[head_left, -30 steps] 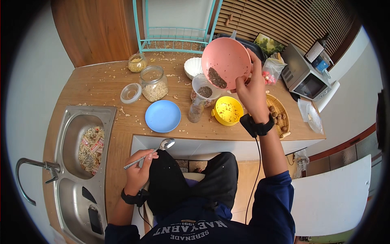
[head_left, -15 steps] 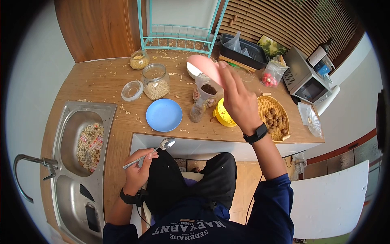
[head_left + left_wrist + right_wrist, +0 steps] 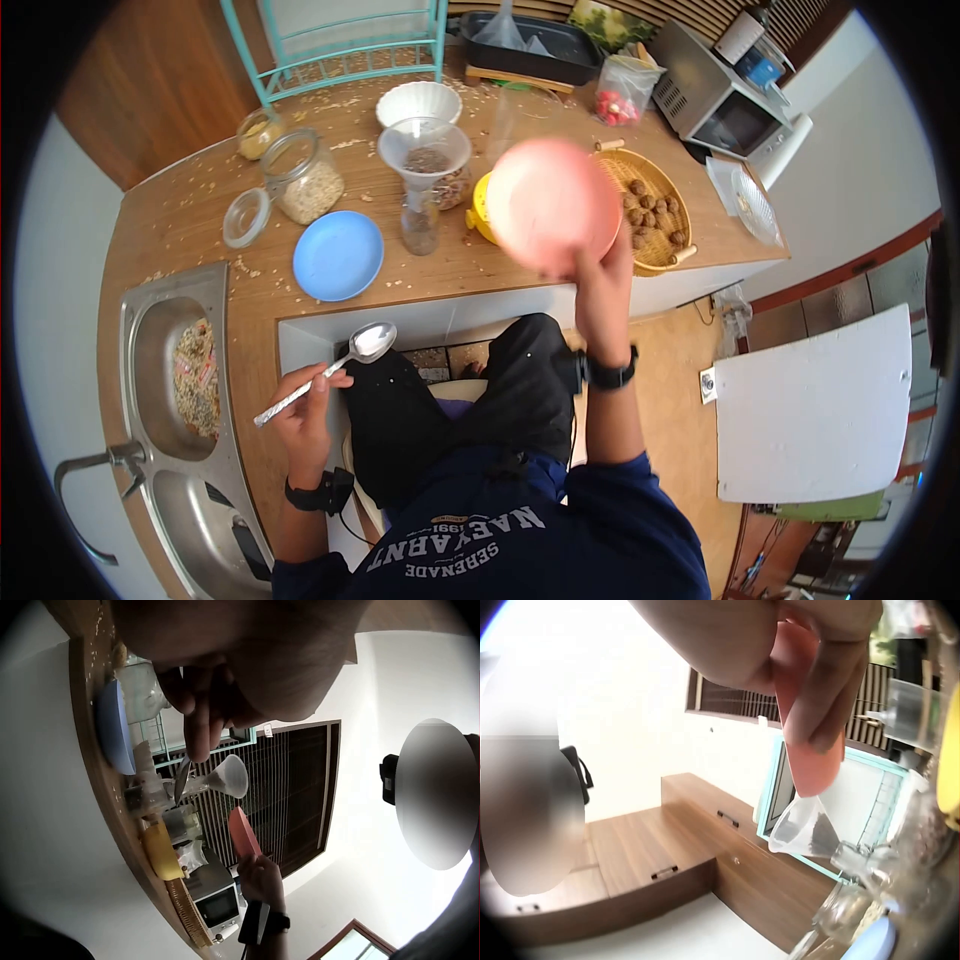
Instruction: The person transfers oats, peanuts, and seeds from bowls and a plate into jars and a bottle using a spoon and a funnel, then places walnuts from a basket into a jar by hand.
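My right hand (image 3: 604, 300) grips the rim of a pink bowl (image 3: 552, 205), which is blurred and overlaps a yellow bowl (image 3: 479, 212) in the head view. No dark bits show in the pink bowl. To its left, a clear funnel (image 3: 445, 152) stands in the neck of a clear bottle (image 3: 419, 230), with dark, seed-like bits in its cone. My left hand (image 3: 303, 410) pinches the handle of a metal spoon (image 3: 371, 342) near the counter's front edge. The spoon's bowl looks bare.
A blue plate (image 3: 338, 255) and an open jar of oats (image 3: 310, 190) stand left of the bottle. Behind it is a white bowl (image 3: 420, 105). A wicker basket (image 3: 655, 262) of walnuts sits at right. The sink (image 3: 150, 340) holds scraps.
The pink bowl tipped over the funnel, then came back right and nearer my body. The dark clump seen in it earlier no longer shows. My left hand still holds the spoon; the head view has shifted.
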### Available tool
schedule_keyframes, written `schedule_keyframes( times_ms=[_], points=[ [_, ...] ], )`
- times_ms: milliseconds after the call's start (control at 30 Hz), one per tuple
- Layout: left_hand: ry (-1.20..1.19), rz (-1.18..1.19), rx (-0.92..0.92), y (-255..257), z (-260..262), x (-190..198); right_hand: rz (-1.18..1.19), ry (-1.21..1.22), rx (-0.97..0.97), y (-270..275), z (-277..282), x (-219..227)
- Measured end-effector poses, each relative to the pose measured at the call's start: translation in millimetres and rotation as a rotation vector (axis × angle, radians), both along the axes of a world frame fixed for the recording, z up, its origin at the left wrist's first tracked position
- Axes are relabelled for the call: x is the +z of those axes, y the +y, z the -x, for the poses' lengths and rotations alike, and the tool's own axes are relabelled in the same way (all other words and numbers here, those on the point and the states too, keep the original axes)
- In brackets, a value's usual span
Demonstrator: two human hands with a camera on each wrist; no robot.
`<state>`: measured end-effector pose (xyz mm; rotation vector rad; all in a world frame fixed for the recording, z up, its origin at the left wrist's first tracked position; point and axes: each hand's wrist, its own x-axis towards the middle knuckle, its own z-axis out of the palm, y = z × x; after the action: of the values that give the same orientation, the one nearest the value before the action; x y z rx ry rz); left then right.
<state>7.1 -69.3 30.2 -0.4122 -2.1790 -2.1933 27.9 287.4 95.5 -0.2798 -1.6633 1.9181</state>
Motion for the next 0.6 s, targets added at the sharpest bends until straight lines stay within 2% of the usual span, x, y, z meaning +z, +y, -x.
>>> schedule_keyframes(
  times_ms=[33, 100, 167, 233, 300, 333, 367, 433, 500, 600],
  points=[
    [-0.003, 0.003, -0.015, 4.2, -2.1, 1.1, 0.071, -0.033, -0.006, -4.2, -19.7, -18.8],
    [-0.078, -0.143, -0.067, 17.8, -8.6, 5.2, 0.228, -0.163, 0.020, -18.2, -61.4, -50.3],
    [-0.089, -0.189, -0.136, 42.7, -16.5, 7.1, 0.294, -0.290, 0.024, -37.2, -92.8, -80.9],
    [-0.106, -0.212, -0.300, 72.9, -27.8, 9.3, 0.425, -0.394, 0.058, -50.5, -112.9, -100.1],
    [0.027, -0.008, -0.416, 100.9, -30.8, 3.0, 0.549, -0.433, 0.086, -56.3, -125.0, -105.4],
    [0.213, 0.090, -0.409, 113.8, -29.2, -0.8, 0.548, -0.437, 0.086, -52.4, -126.1, -102.4],
    [0.210, 0.090, -0.410, 122.0, -30.6, 1.8, 0.594, -0.409, 0.075, -48.8, -126.1, -96.4],
    [0.511, 0.356, -0.369, 137.2, -33.6, 11.3, 0.641, -0.380, 0.061, -36.6, -125.5, -93.8],
    [0.554, 0.300, -0.369, 154.9, -35.2, 10.8, 0.724, -0.334, 0.087, -12.8, -124.4, -95.9],
    [0.401, 0.378, -0.532, 169.9, -35.4, 19.7, 0.670, -0.341, 0.069, 22.1, -117.0, -98.8]
  ],
)
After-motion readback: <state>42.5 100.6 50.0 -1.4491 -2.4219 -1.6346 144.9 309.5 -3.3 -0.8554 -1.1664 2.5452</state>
